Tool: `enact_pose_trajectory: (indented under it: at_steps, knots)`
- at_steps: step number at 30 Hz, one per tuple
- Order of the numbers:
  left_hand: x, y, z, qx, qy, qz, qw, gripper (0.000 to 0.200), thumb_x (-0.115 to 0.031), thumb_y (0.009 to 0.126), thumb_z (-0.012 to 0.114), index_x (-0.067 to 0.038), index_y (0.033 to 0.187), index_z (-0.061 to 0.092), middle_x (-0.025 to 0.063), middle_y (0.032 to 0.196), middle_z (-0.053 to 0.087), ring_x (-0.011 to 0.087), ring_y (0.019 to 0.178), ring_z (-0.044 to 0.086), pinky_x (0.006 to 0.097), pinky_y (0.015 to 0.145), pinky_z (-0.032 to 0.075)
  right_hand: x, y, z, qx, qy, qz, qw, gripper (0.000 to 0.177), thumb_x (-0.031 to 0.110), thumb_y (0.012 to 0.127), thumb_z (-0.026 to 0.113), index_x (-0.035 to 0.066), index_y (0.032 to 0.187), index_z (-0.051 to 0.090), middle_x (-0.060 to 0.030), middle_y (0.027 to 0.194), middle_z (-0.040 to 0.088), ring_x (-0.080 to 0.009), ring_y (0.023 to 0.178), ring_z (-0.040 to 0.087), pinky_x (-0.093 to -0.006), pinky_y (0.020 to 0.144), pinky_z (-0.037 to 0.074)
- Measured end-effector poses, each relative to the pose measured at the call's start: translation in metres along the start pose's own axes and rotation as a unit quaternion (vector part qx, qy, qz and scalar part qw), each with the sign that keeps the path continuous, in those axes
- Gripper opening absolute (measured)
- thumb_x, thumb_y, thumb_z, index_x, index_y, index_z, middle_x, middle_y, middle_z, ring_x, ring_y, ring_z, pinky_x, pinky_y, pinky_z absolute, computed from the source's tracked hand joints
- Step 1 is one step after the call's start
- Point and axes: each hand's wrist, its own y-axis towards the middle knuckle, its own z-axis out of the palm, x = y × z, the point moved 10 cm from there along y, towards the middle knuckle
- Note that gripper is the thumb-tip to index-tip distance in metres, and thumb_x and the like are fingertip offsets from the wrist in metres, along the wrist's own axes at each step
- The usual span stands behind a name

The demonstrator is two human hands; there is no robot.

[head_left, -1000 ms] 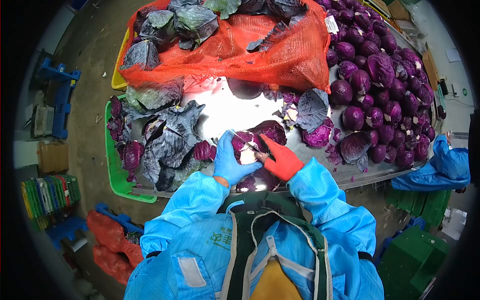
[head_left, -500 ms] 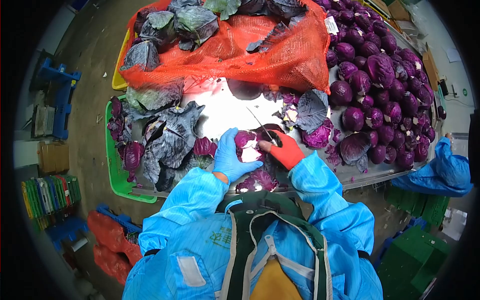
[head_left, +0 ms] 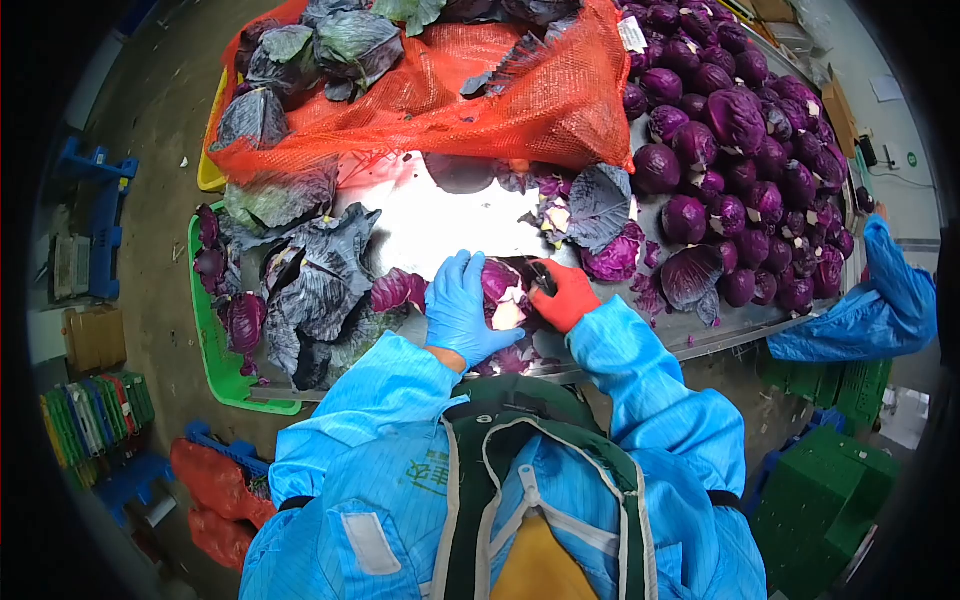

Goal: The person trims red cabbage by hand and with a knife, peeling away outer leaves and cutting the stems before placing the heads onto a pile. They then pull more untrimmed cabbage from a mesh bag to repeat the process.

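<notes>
A red cabbage (head_left: 497,281) with a pale cut stem end sits at the near edge of the metal table. My left hand (head_left: 464,312), in a blue glove, is wrapped round its left side. In a red glove, my right hand (head_left: 567,297) is closed on a knife (head_left: 541,276) at the cabbage's right side. Only a small dark part of the knife shows, and the blade is hard to make out. Purple leaf pieces (head_left: 508,360) lie just below the cabbage. Left of my blue glove rests a loose purple leaf (head_left: 398,290).
Trimmed red cabbages (head_left: 740,175) are heaped on the right. A red mesh bag (head_left: 470,120) with untrimmed cabbages (head_left: 357,46) lies at the back. Dark outer leaves (head_left: 320,280) fill the left side by a green crate (head_left: 213,360). Another person's blue sleeve (head_left: 870,310) is at far right.
The cabbage has turned a little in my left hand, its cut end now facing lower right. The knife blade, clearly visible before, has dropped mostly out of sight. The whole view shifted slightly.
</notes>
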Motion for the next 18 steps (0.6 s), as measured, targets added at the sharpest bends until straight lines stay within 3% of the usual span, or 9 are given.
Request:
enact_pose_trajectory:
  at_steps: [1,3,4,5,8,11,13,14,18]
  knots:
    - [0.001,0.001,-0.002,-0.002,0.001,0.003,1.0,0.112,-0.048,0.047,0.084,-0.002,0.135,0.031,0.0229,0.133,0.036,0.0396,0.125,0.033,0.0489,0.102,0.029,-0.011,-0.001,0.006,-0.004,-0.001,-0.001,1.0,0.041,0.024,0.078,0.066,0.006,0.113,0.059,-0.0169,0.085,0.066,-0.0281,0.077,0.064,-0.0358,0.071,0.049]
    - [0.004,-0.003,-0.005,-0.004,-0.021,0.009,1.0,0.112,-0.048,0.047,0.084,-0.002,0.135,0.031,0.0234,0.133,0.035,0.04,0.125,0.034,0.0485,0.102,0.029,-0.027,-0.006,0.011,-0.018,0.195,0.05,0.979,0.039,0.029,0.078,0.069,0.004,0.106,0.062,-0.012,0.08,0.066,-0.0184,0.075,0.061,-0.0335,0.07,0.048]
    - [0.006,-0.004,-0.005,-0.007,-0.022,0.006,1.0,0.111,-0.048,0.048,0.084,-0.002,0.135,0.031,0.0236,0.133,0.036,0.0402,0.125,0.034,0.0482,0.102,0.029,-0.016,-0.012,-0.006,-0.072,0.18,0.076,0.978,0.037,0.031,0.079,0.071,0.001,0.099,0.063,-0.0074,0.077,0.063,-0.0109,0.073,0.055,-0.0305,0.068,0.046]
    - [0.007,-0.004,-0.005,-0.005,-0.02,0.004,1.0,0.111,-0.048,0.048,0.084,-0.002,0.135,0.031,0.0236,0.133,0.036,0.0402,0.125,0.034,0.0482,0.102,0.029,-0.027,-0.005,0.009,-0.01,0.235,0.08,0.969,0.038,0.029,0.079,0.072,-0.001,0.1,0.063,-0.007,0.078,0.063,-0.0107,0.072,0.053,-0.0296,0.069,0.046]
    - [0.007,-0.003,-0.005,-0.017,-0.03,0.015,0.999,0.111,-0.048,0.048,0.084,-0.002,0.135,0.031,0.0241,0.133,0.036,0.0402,0.125,0.034,0.0489,0.102,0.029,0.004,-0.008,-0.013,0.006,0.227,0.093,0.969,0.039,0.026,0.079,0.072,0.002,0.108,0.061,-0.0062,0.078,0.063,-0.0095,0.072,0.053,-0.0284,0.068,0.045]
    - [0.005,-0.002,-0.004,-0.011,-0.007,0.008,1.0,0.111,-0.047,0.048,0.084,-0.002,0.135,0.031,0.0244,0.132,0.036,0.0401,0.124,0.035,0.049,0.102,0.03,0.021,-0.017,-0.007,0.05,0.203,0.092,0.974,0.046,0.033,0.077,0.07,0.006,0.113,0.058,-0.014,0.084,0.063,-0.0204,0.073,0.059,-0.0337,0.07,0.048]
    - [0.003,0.0,-0.003,-0.006,-0.004,0.009,1.0,0.111,-0.047,0.048,0.084,-0.002,0.135,0.031,0.0243,0.132,0.037,0.0399,0.124,0.035,0.0487,0.102,0.03,0.046,-0.019,-0.018,0.002,0.117,-0.035,0.993,0.056,0.033,0.075,0.071,0.01,0.123,0.052,-0.0152,0.101,0.061,-0.0271,0.09,0.061,-0.0362,0.08,0.048]
    - [0.002,0.001,-0.002,0.001,0.002,0.011,1.0,0.111,-0.047,0.047,0.084,-0.002,0.135,0.032,0.0243,0.132,0.037,0.0397,0.124,0.035,0.0484,0.102,0.03,0.039,-0.018,-0.012,0.033,0.109,0.011,0.993,0.059,0.033,0.074,0.071,0.013,0.126,0.05,-0.0148,0.112,0.057,-0.0311,0.101,0.058,-0.038,0.087,0.046]
    - [0.002,0.002,-0.004,-0.007,-0.015,0.019,1.0,0.111,-0.047,0.047,0.084,-0.001,0.134,0.032,0.0242,0.132,0.037,0.0397,0.123,0.036,0.0483,0.102,0.031,0.023,-0.012,-0.007,0.053,0.11,-0.023,0.992,0.059,0.033,0.076,0.07,0.013,0.127,0.049,-0.0159,0.118,0.055,-0.0326,0.103,0.058,-0.0381,0.087,0.046]
